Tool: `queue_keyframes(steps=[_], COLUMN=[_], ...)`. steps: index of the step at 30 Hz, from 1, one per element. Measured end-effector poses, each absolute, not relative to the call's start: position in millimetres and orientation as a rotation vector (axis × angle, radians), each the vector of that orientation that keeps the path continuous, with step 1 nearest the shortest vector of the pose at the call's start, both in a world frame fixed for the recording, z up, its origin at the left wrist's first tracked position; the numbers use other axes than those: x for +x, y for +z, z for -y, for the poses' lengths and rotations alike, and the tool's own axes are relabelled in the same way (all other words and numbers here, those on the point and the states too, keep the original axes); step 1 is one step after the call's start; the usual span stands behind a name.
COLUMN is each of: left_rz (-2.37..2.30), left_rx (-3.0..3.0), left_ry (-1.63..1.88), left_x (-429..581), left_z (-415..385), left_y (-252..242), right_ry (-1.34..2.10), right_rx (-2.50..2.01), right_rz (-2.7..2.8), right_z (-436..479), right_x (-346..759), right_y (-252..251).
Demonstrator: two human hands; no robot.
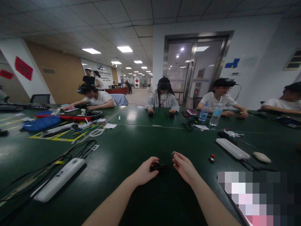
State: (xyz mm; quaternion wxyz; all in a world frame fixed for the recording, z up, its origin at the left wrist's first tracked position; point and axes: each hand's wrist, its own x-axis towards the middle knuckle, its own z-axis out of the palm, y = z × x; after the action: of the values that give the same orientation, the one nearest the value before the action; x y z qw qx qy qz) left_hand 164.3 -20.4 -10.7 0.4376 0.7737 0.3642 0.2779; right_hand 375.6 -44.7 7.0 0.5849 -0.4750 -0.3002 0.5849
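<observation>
On the dark green table, my left hand (pixel 146 172) curls its thumb and fingers around one end of a small black object (pixel 161 167). Its exact kind does not show at this size. To the right of it, my right hand (pixel 184 166) pinches a tiny dark greyish piece (pixel 172 154) between thumb and fingertips. That piece is held slightly above and apart from the black object. Further right lies a small red and black item (pixel 211 159), touched by neither hand.
A white power strip (pixel 61 179) with cables lies at left, another power strip (pixel 232 149) at right beside a white mouse (pixel 261 157). Water bottles (pixel 215 115), a blue tray (pixel 41 123) and loose wires stand further back. Several people sit around the table.
</observation>
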Motion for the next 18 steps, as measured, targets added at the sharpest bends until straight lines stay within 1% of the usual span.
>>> queue_keyframes(steps=[9,18], left_rz=[-0.896,-0.844], left_rx=[2.031,2.003], left_ry=[0.708,0.675], left_x=[164.9,164.9], left_z=[27.0,29.1], left_y=[0.4,-1.7], right_ry=[1.342,1.170], right_rx=[-1.164,-1.310], right_rz=[0.835,1.316], right_z=[45.3,48.8], right_x=[375.4,361.8], right_y=[4.0,7.0])
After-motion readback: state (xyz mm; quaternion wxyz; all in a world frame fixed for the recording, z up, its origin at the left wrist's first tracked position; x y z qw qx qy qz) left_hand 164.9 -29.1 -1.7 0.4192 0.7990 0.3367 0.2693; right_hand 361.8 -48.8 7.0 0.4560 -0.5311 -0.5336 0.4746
